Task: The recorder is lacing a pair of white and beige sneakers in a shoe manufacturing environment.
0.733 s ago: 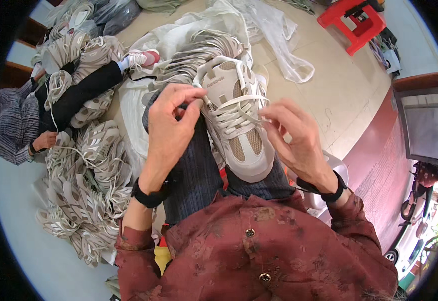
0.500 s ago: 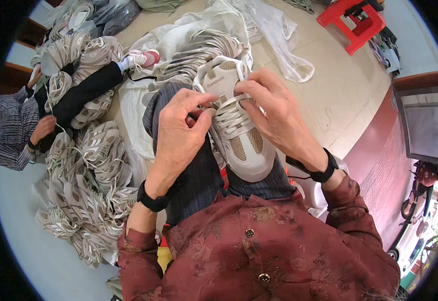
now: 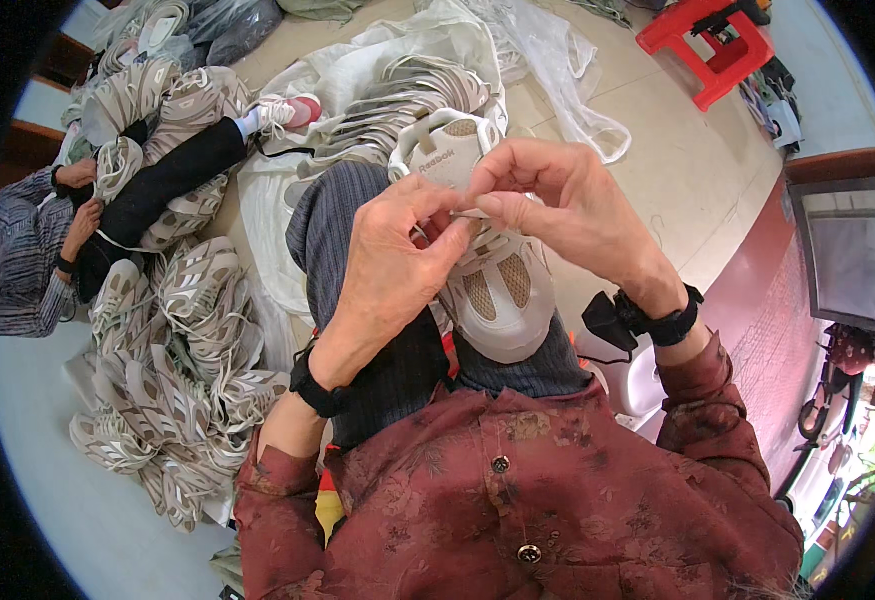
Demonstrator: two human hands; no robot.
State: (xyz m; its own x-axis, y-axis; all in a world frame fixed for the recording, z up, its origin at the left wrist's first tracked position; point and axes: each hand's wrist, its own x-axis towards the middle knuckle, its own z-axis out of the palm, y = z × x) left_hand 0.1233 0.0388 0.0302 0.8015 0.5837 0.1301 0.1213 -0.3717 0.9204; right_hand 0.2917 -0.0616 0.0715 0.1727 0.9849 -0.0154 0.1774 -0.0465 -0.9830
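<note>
My right hand (image 3: 582,215) pinching a pale lace (image 3: 471,213), my left hand (image 3: 397,255) close against it, fingertips bunched (what they grip, I cannot tell), the beige sneaker (image 3: 502,322) directly beneath both, toe toward me, on my trouser leg (image 3: 532,372)

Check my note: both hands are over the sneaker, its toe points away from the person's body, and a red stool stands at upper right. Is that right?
Not quite: in the head view, the sneaker points its toe toward the body. The left hand and right hand are over it; the red stool stands upper right.
</note>
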